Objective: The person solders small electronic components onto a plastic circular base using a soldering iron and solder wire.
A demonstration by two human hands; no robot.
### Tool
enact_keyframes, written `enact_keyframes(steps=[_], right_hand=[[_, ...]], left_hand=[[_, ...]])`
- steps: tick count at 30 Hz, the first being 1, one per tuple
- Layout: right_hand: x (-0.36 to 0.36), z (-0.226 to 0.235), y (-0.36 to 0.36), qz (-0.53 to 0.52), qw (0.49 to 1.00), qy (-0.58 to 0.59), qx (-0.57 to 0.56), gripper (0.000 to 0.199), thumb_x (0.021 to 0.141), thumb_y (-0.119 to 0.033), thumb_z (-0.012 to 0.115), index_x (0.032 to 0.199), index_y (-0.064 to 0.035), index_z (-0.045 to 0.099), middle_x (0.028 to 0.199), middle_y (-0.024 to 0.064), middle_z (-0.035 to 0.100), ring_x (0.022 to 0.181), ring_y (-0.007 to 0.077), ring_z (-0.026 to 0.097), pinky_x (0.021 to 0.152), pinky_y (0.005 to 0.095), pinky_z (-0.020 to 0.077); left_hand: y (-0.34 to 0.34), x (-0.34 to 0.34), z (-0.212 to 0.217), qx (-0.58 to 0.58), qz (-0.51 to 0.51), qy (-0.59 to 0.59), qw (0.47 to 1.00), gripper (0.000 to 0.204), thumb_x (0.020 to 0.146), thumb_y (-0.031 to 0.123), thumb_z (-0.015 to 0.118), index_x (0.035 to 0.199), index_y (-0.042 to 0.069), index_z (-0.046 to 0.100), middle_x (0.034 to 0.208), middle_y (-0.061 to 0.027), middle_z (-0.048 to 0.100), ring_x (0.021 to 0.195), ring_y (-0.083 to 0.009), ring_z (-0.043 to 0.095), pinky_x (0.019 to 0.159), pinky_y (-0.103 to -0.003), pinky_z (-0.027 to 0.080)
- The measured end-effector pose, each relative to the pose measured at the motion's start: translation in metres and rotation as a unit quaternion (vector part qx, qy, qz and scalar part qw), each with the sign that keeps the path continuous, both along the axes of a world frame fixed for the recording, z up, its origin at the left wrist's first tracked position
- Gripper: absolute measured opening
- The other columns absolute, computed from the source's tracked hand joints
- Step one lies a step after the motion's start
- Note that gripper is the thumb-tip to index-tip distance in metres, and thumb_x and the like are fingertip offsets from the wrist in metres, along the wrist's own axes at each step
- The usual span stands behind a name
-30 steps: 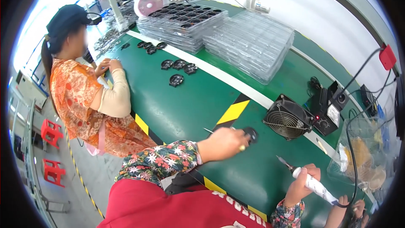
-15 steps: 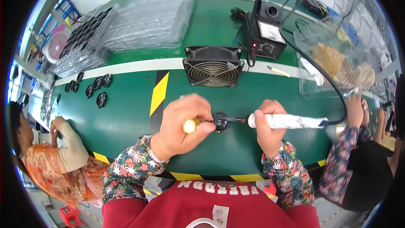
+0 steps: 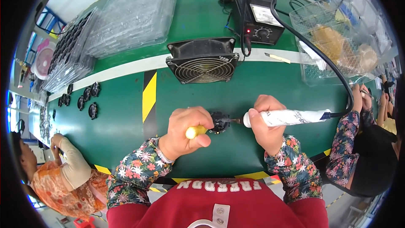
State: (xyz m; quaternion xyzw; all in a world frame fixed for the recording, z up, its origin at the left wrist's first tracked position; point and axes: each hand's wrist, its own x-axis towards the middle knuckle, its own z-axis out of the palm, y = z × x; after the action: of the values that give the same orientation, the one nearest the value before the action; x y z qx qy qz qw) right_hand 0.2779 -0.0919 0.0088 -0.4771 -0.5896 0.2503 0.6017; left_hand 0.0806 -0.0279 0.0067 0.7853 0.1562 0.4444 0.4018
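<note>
left hand (image 3: 185, 133) closed around a yellow-handled tool (image 3: 193, 132), pinning the small black part (image 3: 219, 122) to the green bench (image 3: 126, 143). right hand (image 3: 263, 126) wrapped on the soldering iron (image 3: 287, 117), tip touching the part (just below the fan (image 3: 202, 61)). i'd judge the part light, rigid, prone to skate; steady it by the rim.

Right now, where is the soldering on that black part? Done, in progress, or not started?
In progress. The left hand steadies the small black part with a yellow-handled tool, and the right hand holds the soldering iron with its tip at the part. Other black parts lie at the far left; whether they are finished can't be told.
</note>
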Motion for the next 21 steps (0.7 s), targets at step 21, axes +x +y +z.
enact_keyframes(steps=[21], right_hand=[[-0.0005, -0.0037, 0.0029, -0.010, 1.000, -0.021, 0.007, 0.015, 0.074, 0.002, 0.058, 0.066, -0.0036, 0.047, 0.057, 0.0024, 0.046, 0.051, 0.0102, 0.040, 0.046, 0.0249, 0.0317]], left_hand=[[0.0009, -0.0025, 0.0017, 0.048, 0.014, 0.028, 0.998, 0.045, 0.082, 0.049, 0.056, 0.071, 0.005, 0.053, 0.066, -0.0066, 0.058, 0.054, -0.0211, 0.056, 0.046, -0.028, 0.042]])
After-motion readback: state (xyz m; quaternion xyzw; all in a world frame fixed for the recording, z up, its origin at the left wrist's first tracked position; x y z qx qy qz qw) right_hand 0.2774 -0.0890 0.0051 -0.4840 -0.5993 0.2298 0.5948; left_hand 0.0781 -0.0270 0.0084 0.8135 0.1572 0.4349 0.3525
